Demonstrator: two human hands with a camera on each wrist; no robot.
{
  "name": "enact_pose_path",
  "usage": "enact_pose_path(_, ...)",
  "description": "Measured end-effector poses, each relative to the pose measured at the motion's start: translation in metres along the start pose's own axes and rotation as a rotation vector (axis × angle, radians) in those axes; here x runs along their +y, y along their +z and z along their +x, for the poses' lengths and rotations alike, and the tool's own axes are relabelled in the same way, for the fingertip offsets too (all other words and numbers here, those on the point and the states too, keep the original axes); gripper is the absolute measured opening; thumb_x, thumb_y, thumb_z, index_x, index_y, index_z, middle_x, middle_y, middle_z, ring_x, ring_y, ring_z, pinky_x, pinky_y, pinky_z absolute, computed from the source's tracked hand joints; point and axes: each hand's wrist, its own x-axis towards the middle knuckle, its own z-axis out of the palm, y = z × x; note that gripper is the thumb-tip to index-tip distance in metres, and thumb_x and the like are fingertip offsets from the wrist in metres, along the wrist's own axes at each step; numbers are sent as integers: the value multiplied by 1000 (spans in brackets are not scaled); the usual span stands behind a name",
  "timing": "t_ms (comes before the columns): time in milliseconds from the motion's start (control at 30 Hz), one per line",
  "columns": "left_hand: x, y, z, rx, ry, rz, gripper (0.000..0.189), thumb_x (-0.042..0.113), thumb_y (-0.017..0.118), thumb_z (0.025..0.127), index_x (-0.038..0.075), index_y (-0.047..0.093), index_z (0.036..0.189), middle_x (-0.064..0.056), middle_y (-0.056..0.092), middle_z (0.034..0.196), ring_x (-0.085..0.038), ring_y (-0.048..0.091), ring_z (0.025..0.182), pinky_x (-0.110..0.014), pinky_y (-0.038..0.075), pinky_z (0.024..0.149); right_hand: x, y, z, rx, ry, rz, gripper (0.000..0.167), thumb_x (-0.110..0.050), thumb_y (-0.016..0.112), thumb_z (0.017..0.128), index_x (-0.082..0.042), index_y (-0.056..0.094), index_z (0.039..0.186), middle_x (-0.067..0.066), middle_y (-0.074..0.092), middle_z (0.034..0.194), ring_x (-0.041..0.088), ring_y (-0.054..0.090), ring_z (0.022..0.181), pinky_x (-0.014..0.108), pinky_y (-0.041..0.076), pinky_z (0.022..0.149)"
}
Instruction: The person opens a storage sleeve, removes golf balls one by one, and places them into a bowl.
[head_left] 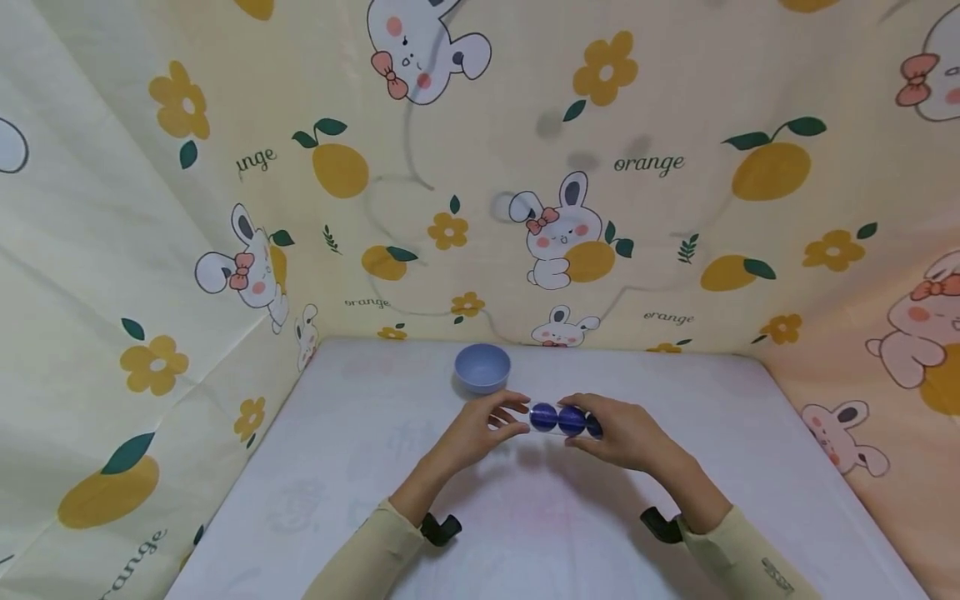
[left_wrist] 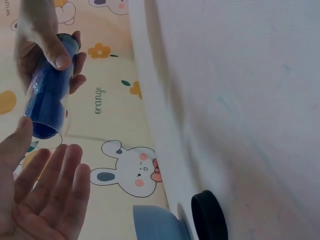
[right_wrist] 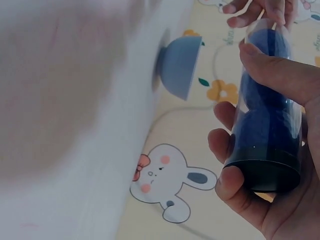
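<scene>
My right hand (head_left: pixel 618 429) grips a clear plastic tube (right_wrist: pixel 270 107) with dark blue balls (head_left: pixel 543 417) inside it. The tube lies on its side above the table, its black end cap (right_wrist: pixel 262 172) in the right palm. At the tube's other end is my left hand (head_left: pixel 480 427), fingers spread and mostly straight. In the left wrist view that end looks uncapped, and the left thumb (left_wrist: pixel 20 132) overlaps its rim. A black round lid (left_wrist: pixel 209 216) lies on the table near the blue bowl (head_left: pixel 482 368); the left hand hides it in the head view.
The bowl stands at the back of the white-covered table (head_left: pixel 360 467), just beyond my left hand. Printed cloth walls (head_left: pixel 465 267) with rabbits and oranges enclose the table at the back and both sides. Each wrist carries a black camera mount (head_left: pixel 441 529).
</scene>
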Motion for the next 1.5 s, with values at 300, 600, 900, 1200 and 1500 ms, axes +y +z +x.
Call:
enact_pose_path(300, -3, 3, 0, -3, -30, -12, 45, 27, 78, 101, 12, 66, 142, -6, 75, 129, -18, 74, 106, -33, 59, 95, 1, -3, 3, -29, -8, 3, 54, -36, 91, 88, -23, 68, 136, 2, 75, 124, 15, 70, 94, 43, 62, 79)
enact_pose_path(600, -9, 3, 2, -19, -15, -25, 47, 26, 78, 101, 8, 65, 143, -7, 76, 128, -16, 74, 104, -33, 59, 94, 2, -5, 4, -25, -20, -11, 53, -38, 91, 88, -24, 70, 134, -2, 76, 116, 11, 67, 89, 39, 59, 75)
enact_pose_path(900, -12, 2, 1, -30, -53, -33, 44, 29, 79, 101, 18, 67, 142, -1, 73, 132, -13, 73, 104, -32, 60, 91, 3, -4, 5, -53, 23, 28, 53, -43, 89, 89, -28, 69, 136, -4, 75, 117, 12, 66, 91, 41, 59, 78)
enact_pose_path(1200, -19, -1, 2, -47, -59, -72, 42, 29, 79, 101, 22, 67, 141, 0, 72, 132, -16, 73, 107, -35, 60, 92, 6, -3, 5, -65, 19, 63, 54, -46, 88, 90, -29, 68, 137, -4, 74, 119, 12, 64, 92, 43, 59, 79)
enact_pose_path(1500, -17, -4, 1, -34, -61, -71, 40, 30, 76, 103, 19, 68, 141, -1, 72, 133, -16, 72, 107, -36, 60, 94, 5, -2, 5, -52, 11, 81, 54, -43, 87, 91, -26, 68, 138, 0, 74, 122, 14, 64, 93, 40, 57, 79)
